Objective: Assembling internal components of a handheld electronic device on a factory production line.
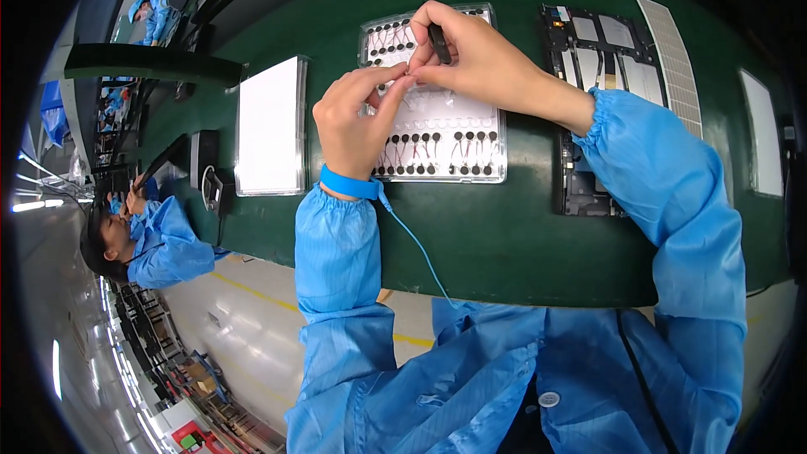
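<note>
My left hand (pixel 353 122), with a blue wrist strap (pixel 349 184) on its wrist, pinches thumb and forefinger together over a clear plastic tray (pixel 499 170). Its fingertips meet those of my right hand (pixel 475 55) at something too small to make out. A black pen-like tool (pixel 439 44) is tucked in the fingers of my right hand. Rows of small round black parts with thin red and dark wires (pixel 420 151) lie in the tray's near and far sections. The slots around its middle hold no black parts, and my hands hide part of it.
To the left lies a white sheet-topped tray (pixel 271 130). On the right are an opened black device chassis (pixel 580 189), a pale gridded strip (pixel 672 59) and a white panel (pixel 761 134). A cord (pixel 424 252) hangs from my strap. Another person (pixel 160 240) sits at the left.
</note>
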{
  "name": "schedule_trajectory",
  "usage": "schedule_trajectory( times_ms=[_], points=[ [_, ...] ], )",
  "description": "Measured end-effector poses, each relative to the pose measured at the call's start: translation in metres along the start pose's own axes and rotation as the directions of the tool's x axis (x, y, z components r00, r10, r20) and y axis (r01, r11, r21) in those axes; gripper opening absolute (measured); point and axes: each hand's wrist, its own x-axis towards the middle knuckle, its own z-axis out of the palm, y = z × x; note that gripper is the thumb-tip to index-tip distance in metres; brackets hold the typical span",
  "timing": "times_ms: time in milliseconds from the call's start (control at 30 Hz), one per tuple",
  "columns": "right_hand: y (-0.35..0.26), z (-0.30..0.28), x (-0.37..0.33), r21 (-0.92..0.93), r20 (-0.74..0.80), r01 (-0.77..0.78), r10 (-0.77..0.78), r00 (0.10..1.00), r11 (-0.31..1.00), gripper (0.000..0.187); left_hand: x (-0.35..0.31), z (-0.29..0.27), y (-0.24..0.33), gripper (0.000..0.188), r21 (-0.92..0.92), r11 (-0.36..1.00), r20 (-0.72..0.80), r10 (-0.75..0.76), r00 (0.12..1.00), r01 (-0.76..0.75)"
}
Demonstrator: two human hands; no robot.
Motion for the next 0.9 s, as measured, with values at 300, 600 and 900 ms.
schedule_trajectory(
  times_ms=[300,600,900],
  points=[
    [0.007,0.002,0.000,0.199,0.006,-0.072,0.072,0.997,0.977,0.031,0.002,0.003,-0.002,0.013,-0.071,0.996,-0.023,-0.046,0.999,0.044],
    [0.004,0.001,-0.003,0.209,0.040,-0.153,0.147,0.988,0.966,0.032,0.002,-0.002,0.011,0.010,0.420,0.894,0.049,0.152,0.987,-0.159],
    [0.005,-0.014,0.004,-0.095,-0.089,-0.007,-0.002,0.996,0.995,0.028,0.001,-0.007,-0.006,0.012,0.134,0.971,0.147,-0.219,0.965,0.200]
  ],
)
